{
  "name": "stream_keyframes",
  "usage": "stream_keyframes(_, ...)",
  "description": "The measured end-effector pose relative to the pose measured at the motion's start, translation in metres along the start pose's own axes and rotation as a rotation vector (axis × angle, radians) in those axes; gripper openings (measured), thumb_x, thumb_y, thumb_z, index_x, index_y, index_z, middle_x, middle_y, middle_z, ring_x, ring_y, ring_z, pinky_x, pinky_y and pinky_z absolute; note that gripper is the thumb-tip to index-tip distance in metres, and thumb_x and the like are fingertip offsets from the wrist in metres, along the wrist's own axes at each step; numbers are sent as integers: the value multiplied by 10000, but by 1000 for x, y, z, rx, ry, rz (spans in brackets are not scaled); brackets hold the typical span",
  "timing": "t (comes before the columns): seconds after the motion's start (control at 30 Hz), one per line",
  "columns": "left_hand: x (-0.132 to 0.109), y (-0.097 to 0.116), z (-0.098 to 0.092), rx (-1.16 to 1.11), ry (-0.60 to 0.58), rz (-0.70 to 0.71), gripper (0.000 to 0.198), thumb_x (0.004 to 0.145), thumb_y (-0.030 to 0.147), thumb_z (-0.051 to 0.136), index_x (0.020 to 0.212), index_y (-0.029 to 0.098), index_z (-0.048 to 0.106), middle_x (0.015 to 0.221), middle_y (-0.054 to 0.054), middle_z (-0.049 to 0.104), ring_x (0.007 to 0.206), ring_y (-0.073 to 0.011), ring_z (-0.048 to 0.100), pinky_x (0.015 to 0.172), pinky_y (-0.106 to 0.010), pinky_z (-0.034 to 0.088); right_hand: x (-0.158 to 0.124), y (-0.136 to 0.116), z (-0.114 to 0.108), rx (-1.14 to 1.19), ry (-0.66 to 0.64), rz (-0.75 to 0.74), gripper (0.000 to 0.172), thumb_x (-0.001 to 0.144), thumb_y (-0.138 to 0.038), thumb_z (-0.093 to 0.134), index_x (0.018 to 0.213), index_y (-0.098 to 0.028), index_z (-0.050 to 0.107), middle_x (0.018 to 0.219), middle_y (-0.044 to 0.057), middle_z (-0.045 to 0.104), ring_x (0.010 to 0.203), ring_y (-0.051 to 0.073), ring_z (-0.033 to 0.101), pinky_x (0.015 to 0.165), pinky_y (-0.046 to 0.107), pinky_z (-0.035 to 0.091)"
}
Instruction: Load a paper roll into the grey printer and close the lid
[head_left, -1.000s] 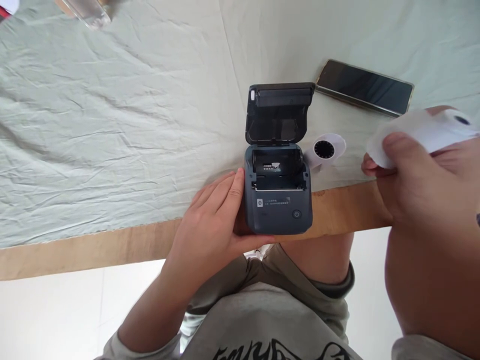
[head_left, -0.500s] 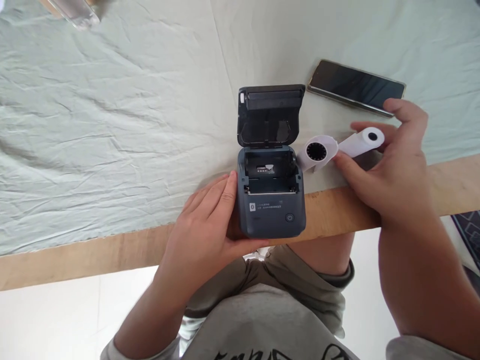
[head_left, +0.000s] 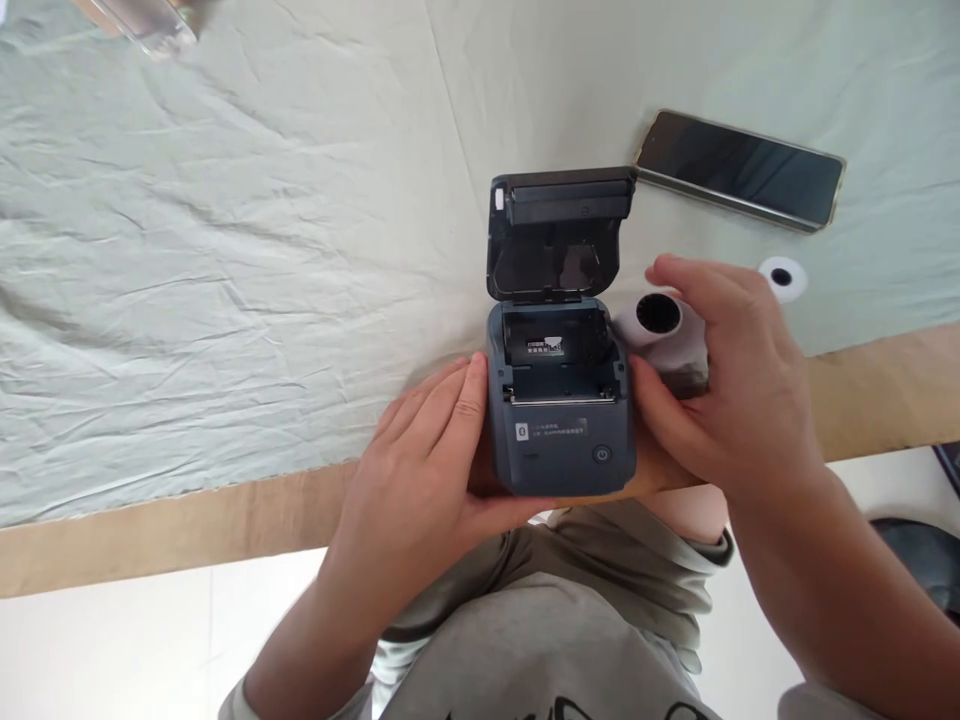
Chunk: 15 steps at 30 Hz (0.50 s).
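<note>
A dark blue label printer (head_left: 559, 455) sits at the table's front edge with its black lid (head_left: 555, 240) raised. Its roll bay shows a white printed sticker and no roll. My left hand (head_left: 424, 460) grips the printer, fingers along its left side and thumb along the front. A white paper roll (head_left: 645, 338) with a dark core stands against the printer's right side. Around this roll my right hand (head_left: 742, 370) is curved, thumb and index apart; the other fingers are hidden. A second white roll (head_left: 796, 280) lies just beyond that hand, partly covered by it.
A dark-screened phone (head_left: 742, 170) lies behind the rolls on the pale green cloth (head_left: 262, 250). At the far left is a clear plastic object (head_left: 161, 30), cut off by the frame. The table's wooden edge (head_left: 187, 520) runs along the front.
My right hand has moved left from the farther roll to around the roll beside the printer, uncovering part of the farther one. The left hand keeps its grip. The view has shifted slightly.
</note>
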<state>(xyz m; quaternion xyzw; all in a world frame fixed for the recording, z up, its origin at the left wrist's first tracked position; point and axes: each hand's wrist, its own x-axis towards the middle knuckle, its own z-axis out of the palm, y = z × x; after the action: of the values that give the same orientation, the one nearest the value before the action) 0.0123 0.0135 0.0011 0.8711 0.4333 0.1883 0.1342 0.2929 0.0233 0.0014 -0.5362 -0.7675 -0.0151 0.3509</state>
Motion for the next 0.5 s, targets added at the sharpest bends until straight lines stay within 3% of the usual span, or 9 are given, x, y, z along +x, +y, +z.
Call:
stream_keyframes(0.1,0,0,1,7,6,7,1107,1063,870,709,1857,177,371,1671,-243,741,1556,-433,739,1311,-585,633,-4,7,-1,-15,-57,58,643,1085,-182,623,1701,-312,491,1415,122,763,1234,241,779,968,385,686)
stream_keyframes(0.2,-1,0,4,8,29,-2,1093,1079,868,684,1859,166,379,1677,-245,734,1557,-435,734,1317,-586,622,-6,14,-1,-12,-75,166,638,1061,-263,713,1674,-309,544,1347,119,747,1193,267,774,974,432,691)
stream_keyframes(0.33,-1,-1,5,14,63,9,1087,1091,913,603,1849,162,397,1673,-243,736,1549,-430,740,1302,-580,631,-10,22,5,146,-2,188,688,988,-345,812,1637,-327,584,1234,72,726,1090,248,766,924,459,688)
stream_keyframes(0.5,-1,0,6,31,80,12,1036,1127,913,513,1823,151,423,1651,-245,749,1531,-412,755,1278,-565,647,-17,20,9,281,22,186,691,990,-264,727,1645,-380,540,1305,47,761,1009,189,763,853,389,674)
